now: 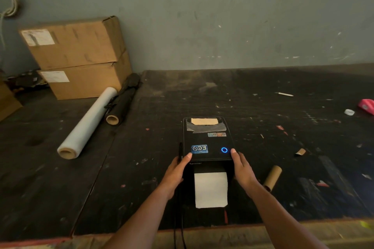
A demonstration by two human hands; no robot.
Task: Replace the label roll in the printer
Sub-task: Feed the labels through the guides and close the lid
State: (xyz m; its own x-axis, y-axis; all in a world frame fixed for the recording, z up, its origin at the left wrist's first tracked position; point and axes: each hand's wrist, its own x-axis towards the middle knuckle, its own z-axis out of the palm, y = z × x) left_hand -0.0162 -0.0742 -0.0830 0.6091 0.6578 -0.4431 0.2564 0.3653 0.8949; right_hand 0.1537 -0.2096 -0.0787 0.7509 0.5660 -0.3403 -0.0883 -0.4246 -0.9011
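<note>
A black label printer [208,143] stands on the dark table [263,119] near its front edge, lid down, a blue ring light lit on top. A strip of white label paper [210,189] hangs out of its front slot. My left hand [177,171] grips the printer's left front corner, thumb on the lid. My right hand [241,168] holds the right front corner the same way. A bare brown cardboard core [272,178] lies on the table just right of my right wrist.
Two stacked cardboard boxes [79,56] stand at the back left. A clear stretch-film roll [87,125] and a black roll [123,103] lie beside them. A small cardboard scrap [300,152], white tape ring [349,112] and pink object [367,105] lie to the right.
</note>
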